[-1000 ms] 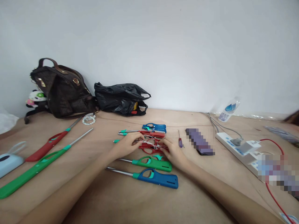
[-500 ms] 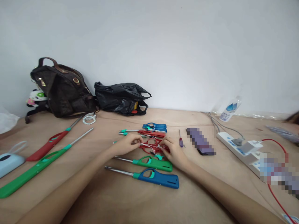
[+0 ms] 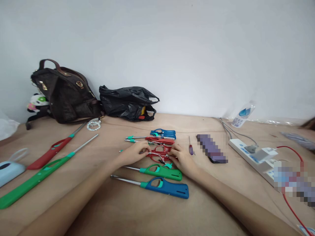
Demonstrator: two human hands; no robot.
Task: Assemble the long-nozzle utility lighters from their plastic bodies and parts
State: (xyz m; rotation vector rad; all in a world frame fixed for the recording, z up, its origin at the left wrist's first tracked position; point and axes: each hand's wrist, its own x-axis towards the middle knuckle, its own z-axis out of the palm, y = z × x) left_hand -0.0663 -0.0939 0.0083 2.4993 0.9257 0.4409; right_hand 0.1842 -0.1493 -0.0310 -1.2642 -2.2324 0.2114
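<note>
An opened red lighter [image 3: 159, 149] with white wires lies between my two hands at the middle of the table. My left hand [image 3: 139, 152] is closed at its left end, fingertips pinched by the metal rod and wires. Over its right end, my right hand [image 3: 180, 159] has its fingers bent together at the wires; what they hold is too small to tell. Another opened red lighter [image 3: 162, 141] and blue casing parts [image 3: 163, 133] lie behind. Nearer to me are a green lighter [image 3: 162, 171] and a blue lighter [image 3: 167, 188], both whole.
A purple screwdriver [image 3: 191, 149] and a phone [image 3: 212, 149] lie right of my hands, then a power strip [image 3: 246, 157] and a bottle [image 3: 243, 114]. Left are a red lighter [image 3: 51, 152] and a long green lighter [image 3: 36, 180]. Behind stand a backpack [image 3: 66, 95] and a black bag [image 3: 125, 101].
The fingers of both hands have shifted slightly around the red lighter, and its wires have moved a little. The other objects lie as before.
</note>
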